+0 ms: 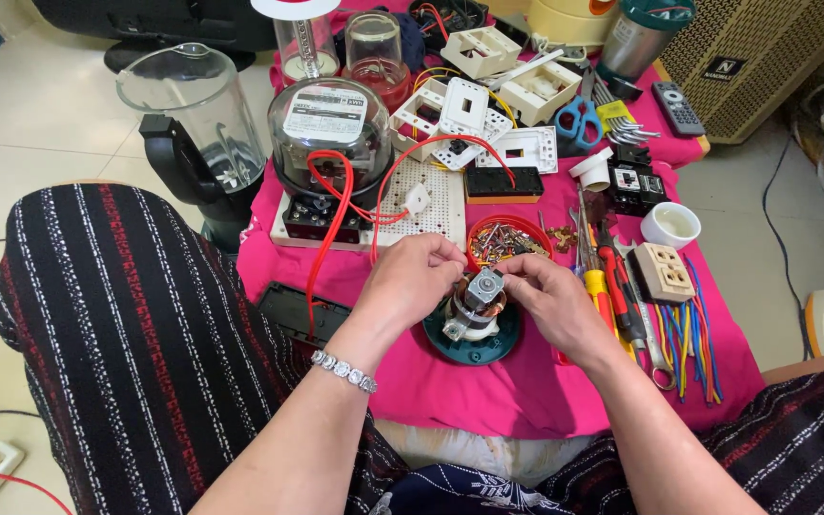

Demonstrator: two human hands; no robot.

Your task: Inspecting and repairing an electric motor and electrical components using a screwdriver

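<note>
A small electric motor [478, 303] with copper windings stands upright on a dark teal round base [474, 345] on the pink cloth. My left hand [409, 281], a beaded bracelet on its wrist, pinches the motor's top from the left. My right hand [552, 303] pinches the same top part from the right. Fingertips of both hands meet over the grey metal piece at the motor's top.
A red bowl of screws [505, 238] sits just behind the motor. A glass-domed electric meter [330, 129] with red wires stands on a white pegboard [442, 205]. Screwdrivers [601, 277], coloured wires [689, 334], sockets, scissors [579, 121] and a blender jar [193, 114] surround them.
</note>
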